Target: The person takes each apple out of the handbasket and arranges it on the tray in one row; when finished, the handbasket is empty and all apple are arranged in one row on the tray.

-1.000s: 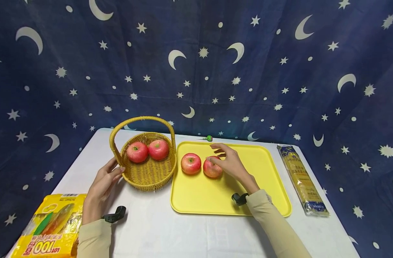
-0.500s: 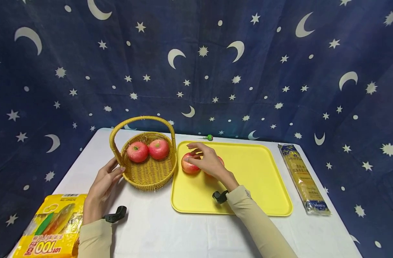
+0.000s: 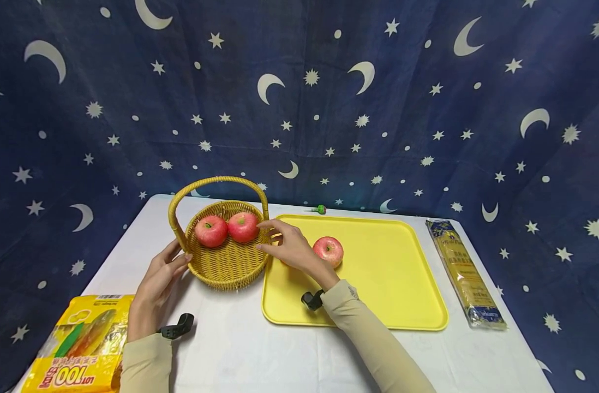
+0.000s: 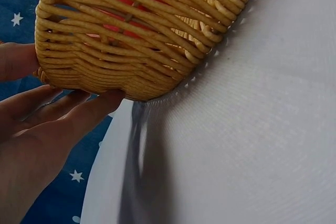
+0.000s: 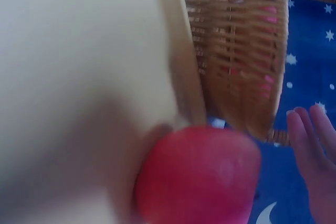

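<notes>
A wicker basket [image 3: 227, 266] with a tall arched handle holds two red apples, a left one [image 3: 211, 231] and a right one [image 3: 243, 227]. My left hand [image 3: 155, 279] grips its left side, thumb at the rim and fingers [image 4: 79, 114] against the lower wall. Above the yellow tray's left edge, my right hand [image 3: 292, 248] reaches toward the basket's right rim with nothing in its grasp, fingers loosely bent. One apple [image 3: 328, 251] rests on the tray [image 3: 378, 284]. Another apple [image 5: 199, 182] shows large in the right wrist view; in the head view my right hand almost entirely hides it.
A yellow snack bag [image 3: 78, 344] lies at the front left. Along the right edge is a long noodle packet [image 3: 466, 275]. Behind the tray sits a small green-topped item [image 3: 321, 209]. A dark blue star-and-moon curtain [image 3: 299, 109] hangs behind the white-covered table [image 3: 226, 349].
My right hand has moved left across the tray, from over the right apple, past the left one, to the basket's right rim. My left hand and the basket stay put.
</notes>
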{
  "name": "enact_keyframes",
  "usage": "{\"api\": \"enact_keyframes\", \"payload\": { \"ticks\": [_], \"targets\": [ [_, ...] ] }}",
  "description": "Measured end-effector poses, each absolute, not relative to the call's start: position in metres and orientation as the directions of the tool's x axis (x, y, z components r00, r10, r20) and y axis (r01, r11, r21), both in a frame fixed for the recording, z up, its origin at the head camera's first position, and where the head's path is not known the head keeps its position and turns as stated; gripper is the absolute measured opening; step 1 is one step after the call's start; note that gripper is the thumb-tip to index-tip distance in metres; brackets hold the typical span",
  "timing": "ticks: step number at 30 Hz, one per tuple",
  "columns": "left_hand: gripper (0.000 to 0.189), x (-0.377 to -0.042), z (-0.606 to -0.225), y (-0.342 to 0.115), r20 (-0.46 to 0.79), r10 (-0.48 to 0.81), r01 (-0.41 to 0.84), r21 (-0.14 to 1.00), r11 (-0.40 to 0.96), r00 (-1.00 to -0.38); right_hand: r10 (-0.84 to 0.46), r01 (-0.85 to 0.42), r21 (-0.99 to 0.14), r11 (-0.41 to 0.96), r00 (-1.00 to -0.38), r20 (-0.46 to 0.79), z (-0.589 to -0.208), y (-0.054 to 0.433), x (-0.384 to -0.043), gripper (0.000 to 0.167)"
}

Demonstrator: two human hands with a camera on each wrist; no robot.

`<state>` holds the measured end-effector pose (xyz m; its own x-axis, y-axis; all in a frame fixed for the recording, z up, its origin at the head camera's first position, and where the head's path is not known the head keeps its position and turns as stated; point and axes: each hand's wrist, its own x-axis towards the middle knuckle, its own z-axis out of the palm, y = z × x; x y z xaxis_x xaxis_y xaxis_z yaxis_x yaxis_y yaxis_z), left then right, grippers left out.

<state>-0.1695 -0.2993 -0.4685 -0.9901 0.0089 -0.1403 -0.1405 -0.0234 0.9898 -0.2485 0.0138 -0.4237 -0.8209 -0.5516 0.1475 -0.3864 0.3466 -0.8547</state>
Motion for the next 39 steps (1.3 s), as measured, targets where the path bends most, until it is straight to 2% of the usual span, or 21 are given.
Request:
{"api": "enact_keyframes", "payload": {
  "ticks": [16, 28, 39],
  "targets": [
    [0.078, -0.169, -0.47, -0.3, -0.128, 0.007, -0.128, 0.991, -0.036, -0.992, -0.599, -0.503, -0.696, 0.512, -0.79, 0.13, -0.431, -0.042, -0.262, 0.059],
    [0.076, -0.168, -0.47, -0.298, -0.113, -0.001, -0.113, 0.992, -0.049, -0.994, -0.562, -0.464, -0.674, 0.574, -0.822, 0.088, -0.439, -0.062, -0.277, 0.074],
    [0.075, -0.169, -0.468, -0.297, -0.129, -0.021, -0.128, 0.991, -0.038, -0.991, -0.575, -0.478, -0.605, 0.637, -0.817, 0.04, -0.438, -0.063, -0.272, 0.081]
  ]
}}
